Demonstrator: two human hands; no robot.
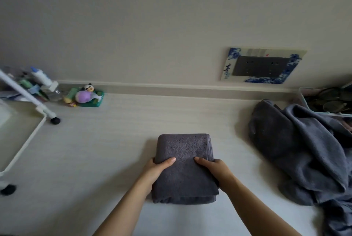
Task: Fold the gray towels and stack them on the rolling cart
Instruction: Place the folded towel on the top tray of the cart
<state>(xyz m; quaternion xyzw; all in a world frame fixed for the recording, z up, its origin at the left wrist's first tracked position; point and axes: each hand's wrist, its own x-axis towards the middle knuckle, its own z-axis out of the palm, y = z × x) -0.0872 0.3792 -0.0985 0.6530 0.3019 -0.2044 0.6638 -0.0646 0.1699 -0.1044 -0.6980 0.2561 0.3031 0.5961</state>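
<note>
While the folded gray towel (183, 167) sits on the pale floor (114, 140), the left hand (156, 169) and right hand (215, 171) grip its side edges, thumbs on top, fingers curled under. Unfolded gray towels (301, 152) are heaped well off right, and the white rolling cart (24, 140) stands far left.

Pale wood-grain floor (114, 140) meets a beige wall (152, 17) at a baseboard (171, 88).
</note>
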